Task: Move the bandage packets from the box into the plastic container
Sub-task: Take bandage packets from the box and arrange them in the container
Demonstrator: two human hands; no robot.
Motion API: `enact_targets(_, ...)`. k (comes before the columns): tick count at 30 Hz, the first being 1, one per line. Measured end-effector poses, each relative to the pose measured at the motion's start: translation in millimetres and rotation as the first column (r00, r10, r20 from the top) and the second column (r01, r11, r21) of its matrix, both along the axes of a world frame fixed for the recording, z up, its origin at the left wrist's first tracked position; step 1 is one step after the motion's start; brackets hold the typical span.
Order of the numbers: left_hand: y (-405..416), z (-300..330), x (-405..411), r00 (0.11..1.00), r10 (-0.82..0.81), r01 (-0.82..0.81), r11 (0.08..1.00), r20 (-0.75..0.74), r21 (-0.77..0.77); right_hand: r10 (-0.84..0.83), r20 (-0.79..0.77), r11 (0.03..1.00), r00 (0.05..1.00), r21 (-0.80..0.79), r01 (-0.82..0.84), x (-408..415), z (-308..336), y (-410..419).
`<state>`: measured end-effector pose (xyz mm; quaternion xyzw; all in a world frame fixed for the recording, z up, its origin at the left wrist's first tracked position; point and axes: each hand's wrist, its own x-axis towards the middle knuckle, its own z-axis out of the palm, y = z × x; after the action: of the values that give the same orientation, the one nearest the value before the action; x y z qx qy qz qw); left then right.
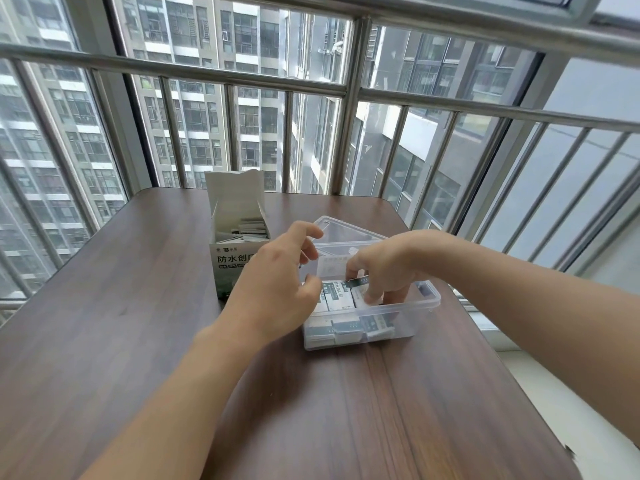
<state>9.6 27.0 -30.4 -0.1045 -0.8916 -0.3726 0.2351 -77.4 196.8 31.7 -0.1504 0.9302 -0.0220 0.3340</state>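
Your right hand (384, 268) reaches down into the plastic container (424, 308), and its grip pinches 1 bandage packet (358, 281) by the edge, between the thumb and the fingers. This packet stands on its edge, tilted, with its long axis running left to right across the container, and its dark end points toward your left hand. It sits just above the packets in the container (341, 299), which lie flat in rows, their long axes running from you toward the window. So, in my judgement, the held packet must turn about a quarter before it can lie with the others.

Your left hand (277, 282) hovers at the left wall of the container with the fingers curled and loose; I cannot tell if its grip holds anything, because the back of the hand hides the fingertips. It is the hand nearer to the box (230, 261).

The box stands open on the counter (138, 306), just beside the container on its left and a little farther from you. More packets in the box (247, 230) are visible, so the task is not yet finished. The clear lid (346, 230) lies behind the container.
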Motion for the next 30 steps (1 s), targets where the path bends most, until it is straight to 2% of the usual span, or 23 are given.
enact_targets(11, -0.1, -2.0, -1.5, 1.000, -0.004, 0.004, 1.000, 0.003, 0.008, -0.034, 0.023, 0.996, 0.999, -0.078, 0.036, 3.5, -1.5, 4.7)
enact_targets(30, 0.2, -2.3, -1.9, 0.999, -0.007, 0.007, 1.000, -0.032, 0.003, 0.000, -0.056, 0.991, 0.998, -0.134, -0.007, 6.8, -2.2, 6.4)
